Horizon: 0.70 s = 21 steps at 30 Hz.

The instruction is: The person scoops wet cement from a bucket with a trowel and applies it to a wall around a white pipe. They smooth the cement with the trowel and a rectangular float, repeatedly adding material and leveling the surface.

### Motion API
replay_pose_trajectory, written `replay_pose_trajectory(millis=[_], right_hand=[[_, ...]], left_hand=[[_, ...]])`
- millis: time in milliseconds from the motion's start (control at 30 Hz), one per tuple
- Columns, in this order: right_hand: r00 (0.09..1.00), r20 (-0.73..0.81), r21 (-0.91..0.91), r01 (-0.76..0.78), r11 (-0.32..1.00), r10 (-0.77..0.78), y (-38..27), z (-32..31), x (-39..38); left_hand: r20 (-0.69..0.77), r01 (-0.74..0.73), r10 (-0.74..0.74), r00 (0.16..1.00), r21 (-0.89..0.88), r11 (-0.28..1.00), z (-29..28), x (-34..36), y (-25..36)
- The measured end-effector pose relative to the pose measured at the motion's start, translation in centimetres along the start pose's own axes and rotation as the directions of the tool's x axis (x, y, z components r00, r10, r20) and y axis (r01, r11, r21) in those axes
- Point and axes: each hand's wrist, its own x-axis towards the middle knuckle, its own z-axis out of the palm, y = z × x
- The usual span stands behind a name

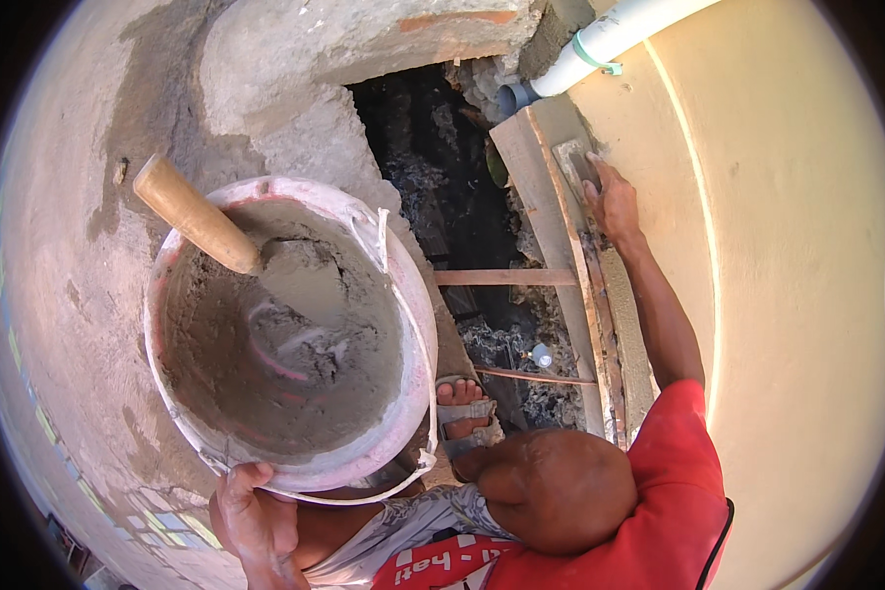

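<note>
A pale, cement-stained bucket [418,305] with a white rope handle stands tilted before me at the left. Wet grey mortar [364,383] coats its inside. A trowel [197,211] lies in it, its wooden handle over the far left rim and its blade partly in the mortar. My left hand [256,516] grips the near rim, thumb on the edge. At the right, my outstretched right hand [615,202] closes on a flat grey piece [570,167], smeared with cement, against the mortar strip by the wall. Its exact kind is unclear.
An open drain [433,187] with dark water runs ahead, crossed by thin wooden struts [506,277]. Long boards [570,265] line its right side. A white pipe [600,44] ends above it. The yellow wall [796,246] rises at right; rough concrete [79,324] spreads left.
</note>
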Motion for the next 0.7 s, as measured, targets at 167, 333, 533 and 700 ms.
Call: replay_pose_trajectory(millis=[167, 333, 533, 700], right_hand=[[0.997, -0.012, -0.061, -0.082, 0.995, 0.082, 0.8, 0.5, 0.4], [0.99, -0.081, -0.001, -0.114, 0.993, 0.114, -0.8, -1.2, 3.4], [0.987, 0.061, 0.002, -0.148, 0.989, 0.147, -0.5, -4.1, -0.1], [0.972, 0.16, -0.063, -0.165, 0.984, 0.173, 0.0, -4.4, -3.6]], left_hand=[[0.033, 0.017, -0.019, 0.999, 0.051, 0.999, -1.0, 0.2, 0.2], [-0.045, 0.017, -0.014, 0.999, 0.07, 0.997, -0.8, 0.1, 0.4], [-0.119, -0.058, 0.069, 0.991, 0.093, 0.994, 1.0, -0.1, 0.1], [-0.09, -0.041, 0.05, 0.995, 0.097, 0.994, 0.1, 0.4, 0.1]])
